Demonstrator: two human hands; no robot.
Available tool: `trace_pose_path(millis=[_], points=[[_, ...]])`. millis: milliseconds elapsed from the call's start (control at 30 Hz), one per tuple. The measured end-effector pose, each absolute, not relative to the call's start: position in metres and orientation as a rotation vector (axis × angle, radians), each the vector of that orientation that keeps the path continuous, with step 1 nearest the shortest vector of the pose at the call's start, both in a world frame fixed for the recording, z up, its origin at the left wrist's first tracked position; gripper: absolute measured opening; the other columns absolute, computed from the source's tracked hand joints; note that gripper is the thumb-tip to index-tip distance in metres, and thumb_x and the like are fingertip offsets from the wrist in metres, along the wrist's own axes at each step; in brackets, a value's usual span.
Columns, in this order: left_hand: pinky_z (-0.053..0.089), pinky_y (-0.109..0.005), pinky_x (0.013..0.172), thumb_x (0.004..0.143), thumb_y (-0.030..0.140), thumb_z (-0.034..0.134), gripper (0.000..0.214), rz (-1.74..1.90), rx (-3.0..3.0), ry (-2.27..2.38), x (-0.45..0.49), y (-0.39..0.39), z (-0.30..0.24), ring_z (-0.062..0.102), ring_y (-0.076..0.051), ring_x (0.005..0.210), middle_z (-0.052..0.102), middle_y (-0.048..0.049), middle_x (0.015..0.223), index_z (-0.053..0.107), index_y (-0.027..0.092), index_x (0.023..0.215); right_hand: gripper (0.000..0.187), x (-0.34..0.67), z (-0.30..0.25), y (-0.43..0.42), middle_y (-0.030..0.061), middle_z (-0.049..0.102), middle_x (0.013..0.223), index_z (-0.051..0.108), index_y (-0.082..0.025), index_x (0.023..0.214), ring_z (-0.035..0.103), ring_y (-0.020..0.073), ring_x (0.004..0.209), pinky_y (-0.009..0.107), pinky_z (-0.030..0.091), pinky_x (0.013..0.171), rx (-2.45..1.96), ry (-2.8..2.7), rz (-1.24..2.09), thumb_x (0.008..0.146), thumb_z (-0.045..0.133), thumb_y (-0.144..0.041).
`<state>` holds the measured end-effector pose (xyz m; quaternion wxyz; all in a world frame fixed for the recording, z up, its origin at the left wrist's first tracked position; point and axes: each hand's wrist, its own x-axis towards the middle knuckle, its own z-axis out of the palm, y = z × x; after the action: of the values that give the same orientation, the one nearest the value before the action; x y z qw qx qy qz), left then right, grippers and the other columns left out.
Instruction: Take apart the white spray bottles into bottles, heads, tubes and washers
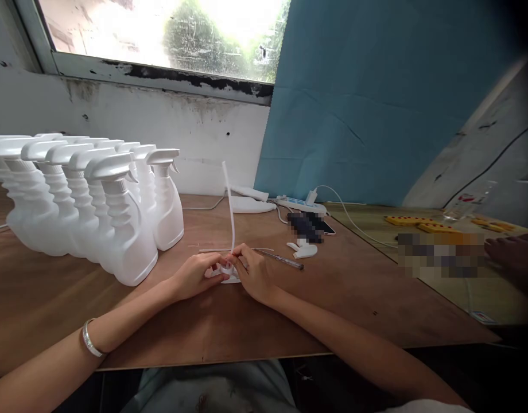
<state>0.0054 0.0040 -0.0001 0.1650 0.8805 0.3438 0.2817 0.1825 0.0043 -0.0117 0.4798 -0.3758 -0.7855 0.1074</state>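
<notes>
White spray head (226, 270): right of bottle cluster (132, 246). Left hand (198, 276) half-curled, thumb and fingers gripping it. Right hand (254, 273) nearly closed, fingertips pinching lower end of upright tube (230, 209). Pen (285, 261), loose trigger piece (305, 250) farther right of cluster.

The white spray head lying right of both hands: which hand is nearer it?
Right. The right hand is left of the spray head; the left hand is farther left, beyond the right hand.
</notes>
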Motion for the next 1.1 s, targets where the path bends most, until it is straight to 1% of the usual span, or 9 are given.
trace_pose_path(millis=[167, 367, 633, 700, 833, 933, 1100], points=[[0.044, -0.024, 0.068, 0.081, 0.033, 0.053, 0.020, 0.889, 2.414, 0.966, 0.007, 0.010, -0.010, 0.055, -0.013, 0.069, 0.063, -0.0017, 0.081, 0.058, 0.017, 0.093, 0.018, 0.174, -0.015, 0.009, 0.0007, 0.058, 0.065, 0.045, -0.021, 0.074, 0.053, 0.0144, 0.057, 0.026, 0.038, 0.056, -1.007, -1.845, 0.265, 0.088, 0.041, -0.032], [0.043, -0.023, 0.067, 0.081, 0.032, 0.053, 0.021, 0.894, 2.431, 0.972, 0.007, 0.012, -0.011, 0.056, -0.013, 0.068, 0.062, -0.0009, 0.077, 0.059, 0.018, 0.095, 0.019, 0.166, -0.021, 0.013, -0.0004, 0.059, 0.063, 0.044, -0.022, 0.074, 0.055, 0.0149, 0.055, 0.025, 0.038, 0.053, -1.067, -1.722, 0.363, 0.088, 0.040, -0.034], [0.044, -0.025, 0.072, 0.082, 0.032, 0.053, 0.025, 0.899, 2.443, 0.942, 0.006, 0.013, -0.012, 0.056, -0.014, 0.074, 0.065, -0.0030, 0.091, 0.058, 0.018, 0.102, 0.019, 0.160, -0.030, 0.014, -0.0015, 0.058, 0.066, 0.044, -0.022, 0.075, 0.055, 0.0134, 0.057, 0.025, 0.041, 0.056, -1.022, -1.551, 0.503, 0.087, 0.042, -0.036], [0.045, -0.025, 0.072, 0.082, 0.032, 0.053, 0.024, 0.904, 2.439, 0.940, 0.007, 0.012, -0.012, 0.056, -0.014, 0.073, 0.065, -0.0030, 0.090, 0.058, 0.018, 0.101, 0.020, 0.158, -0.028, 0.015, -0.0020, 0.057, 0.065, 0.042, -0.022, 0.075, 0.054, 0.0126, 0.056, 0.025, 0.041, 0.055, -0.999, -1.500, 0.527, 0.088, 0.041, -0.038], [0.045, -0.025, 0.071, 0.081, 0.030, 0.054, 0.017, 0.896, 2.476, 0.927, 0.010, 0.011, -0.011, 0.056, -0.014, 0.073, 0.064, -0.0031, 0.086, 0.058, 0.017, 0.091, 0.024, 0.155, -0.021, 0.021, -0.0034, 0.051, 0.066, 0.036, -0.022, 0.078, 0.053, 0.0097, 0.049, 0.023, 0.043, 0.050, -0.932, -1.368, 0.579, 0.091, 0.030, -0.041], [0.044, -0.025, 0.070, 0.081, 0.031, 0.054, 0.016, 0.856, 2.504, 0.918, 0.011, 0.012, -0.009, 0.055, -0.014, 0.073, 0.064, -0.0019, 0.086, 0.057, 0.018, 0.090, 0.023, 0.156, -0.018, 0.022, -0.0036, 0.051, 0.064, 0.037, -0.022, 0.077, 0.055, 0.0102, 0.054, 0.023, 0.045, 0.055, -0.869, -1.350, 0.620, 0.089, 0.037, -0.041], [0.044, -0.024, 0.071, 0.080, 0.031, 0.056, 0.015, 0.843, 2.477, 0.938, 0.007, 0.014, -0.007, 0.057, -0.013, 0.074, 0.065, -0.0002, 0.090, 0.058, 0.019, 0.089, 0.022, 0.164, -0.018, 0.018, -0.0018, 0.057, 0.064, 0.044, -0.021, 0.073, 0.058, 0.0122, 0.061, 0.025, 0.047, 0.061, -0.781, -1.406, 0.717, 0.086, 0.046, -0.039]])
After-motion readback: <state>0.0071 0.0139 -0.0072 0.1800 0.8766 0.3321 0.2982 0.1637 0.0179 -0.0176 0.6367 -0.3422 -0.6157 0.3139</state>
